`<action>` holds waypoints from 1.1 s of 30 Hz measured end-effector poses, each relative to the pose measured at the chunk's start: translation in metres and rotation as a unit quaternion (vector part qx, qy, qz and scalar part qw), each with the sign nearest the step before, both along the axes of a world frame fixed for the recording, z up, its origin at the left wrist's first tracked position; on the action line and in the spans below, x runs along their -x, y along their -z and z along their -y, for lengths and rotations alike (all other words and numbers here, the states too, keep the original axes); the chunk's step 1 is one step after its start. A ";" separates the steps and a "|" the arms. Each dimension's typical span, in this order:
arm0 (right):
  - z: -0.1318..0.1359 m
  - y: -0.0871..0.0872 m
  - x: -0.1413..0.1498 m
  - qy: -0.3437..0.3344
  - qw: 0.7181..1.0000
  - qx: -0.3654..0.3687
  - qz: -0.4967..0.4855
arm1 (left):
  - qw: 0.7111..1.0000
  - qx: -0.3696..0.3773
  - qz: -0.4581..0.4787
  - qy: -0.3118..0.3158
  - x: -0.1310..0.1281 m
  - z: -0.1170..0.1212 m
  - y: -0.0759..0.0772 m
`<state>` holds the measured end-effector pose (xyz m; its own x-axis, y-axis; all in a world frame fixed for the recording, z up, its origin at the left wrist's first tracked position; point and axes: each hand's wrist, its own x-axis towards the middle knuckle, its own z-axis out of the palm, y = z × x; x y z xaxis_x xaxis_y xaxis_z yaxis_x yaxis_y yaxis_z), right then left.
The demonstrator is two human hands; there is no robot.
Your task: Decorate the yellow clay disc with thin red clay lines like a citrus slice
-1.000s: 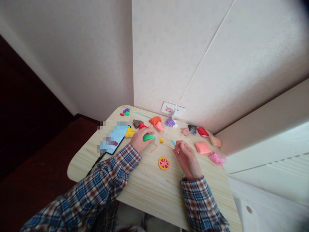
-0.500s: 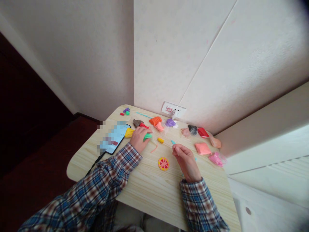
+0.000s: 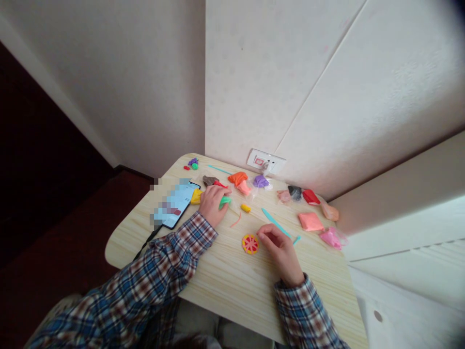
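Observation:
My left hand (image 3: 213, 204) lies curled over a green lump of clay (image 3: 225, 200) on the wooden table (image 3: 232, 281), beside a yellow clay bag (image 3: 196, 196). My right hand (image 3: 279, 247) rests on the table with fingers pinched together right next to a small round yellow-and-red clay disc (image 3: 250, 244). A thin teal modelling tool (image 3: 278, 225) lies flat on the table just behind that hand, apart from it. A small yellow clay piece (image 3: 246, 208) and an orange clay strip (image 3: 236, 221) lie between my hands.
A phone (image 3: 176, 204) with a cable lies at the left. Along the wall stand bags and lumps of clay: orange (image 3: 238, 179), purple (image 3: 260, 182), red (image 3: 311, 197), salmon (image 3: 310, 221), pink (image 3: 330, 237). A wall socket (image 3: 266, 162) sits behind them. Tiny clay pieces (image 3: 192, 164) lie at the far corner.
My right hand has let go of the teal tool, which now lies on the table, and has moved down and left to the round disc. My left hand stays on the green clay.

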<state>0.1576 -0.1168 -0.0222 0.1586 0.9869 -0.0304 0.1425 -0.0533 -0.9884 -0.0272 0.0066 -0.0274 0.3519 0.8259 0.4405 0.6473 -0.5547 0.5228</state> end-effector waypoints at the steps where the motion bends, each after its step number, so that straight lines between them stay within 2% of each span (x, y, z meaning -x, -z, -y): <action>1: 0.001 0.000 0.000 0.004 1.000 -0.003 0.003 | 1.000 -0.002 0.006 0.002 0.000 0.000 0.000; 7: 0.004 -0.002 -0.006 0.036 0.996 0.017 -0.075 | 1.000 -0.010 0.027 0.010 0.000 0.000 -0.001; 12: 0.004 -0.003 -0.010 0.044 0.976 0.021 -0.213 | 0.999 -0.013 0.025 0.021 0.001 0.000 -0.003; 17: 0.003 -0.004 -0.010 0.048 0.963 0.009 -0.265 | 0.999 -0.024 0.032 0.033 0.002 0.000 -0.003; 25: 0.003 -0.002 -0.011 0.033 0.976 0.009 -0.214 | 0.997 -0.047 0.053 0.045 0.001 0.001 -0.006; 33: 0.000 -0.005 -0.007 0.044 0.995 0.005 -0.094 | 0.994 -0.062 0.065 0.058 0.001 0.002 -0.009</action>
<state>0.1644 -0.1172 -0.0170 0.2352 0.9688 -0.0779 -0.0512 -0.0677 -0.9964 -0.0279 0.0050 -0.0182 0.3747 0.7198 0.5844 0.5070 -0.6868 0.5208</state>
